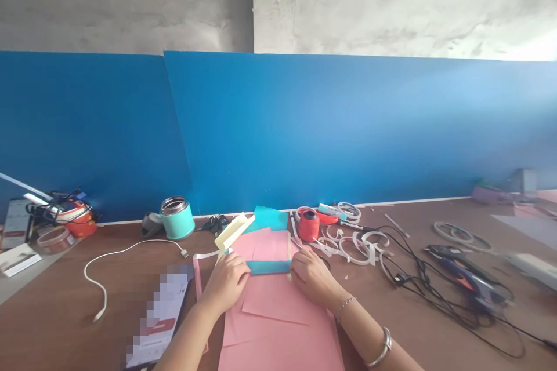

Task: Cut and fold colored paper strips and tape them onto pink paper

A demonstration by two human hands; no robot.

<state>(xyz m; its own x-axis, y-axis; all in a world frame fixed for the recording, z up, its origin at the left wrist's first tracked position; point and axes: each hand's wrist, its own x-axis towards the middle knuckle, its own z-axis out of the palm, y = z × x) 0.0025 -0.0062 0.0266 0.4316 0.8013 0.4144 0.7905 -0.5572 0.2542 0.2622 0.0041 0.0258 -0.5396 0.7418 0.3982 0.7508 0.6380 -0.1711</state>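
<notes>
your curled left hand (228,280), nine o'clock, and right hand (314,279), three, pinch the blue strip (270,267), apparently aligning it; next likely needs steadiness.

Turquoise strip (270,267) on pale pink paper sheets (282,336), against a blue partition (331,127)

The strip and the sheets are plain, with a pale yellow folded piece (234,233) to their far left and a brighter turquoise sheet (268,218) beyond; the tabletop (61,301) is brown, the wall (369,0) mottled grey; at far left a mint-green jar (178,223) has a silvery rim and a red-orange pot (82,226) a white band, while a white cable (93,264) lies nearer, beside a phone (167,307) with a pale screen and a red patch; on the right are a red round item (308,229) with a dark top, white coils (354,250), black cords (420,278) and a silver bangle (385,348).
</notes>
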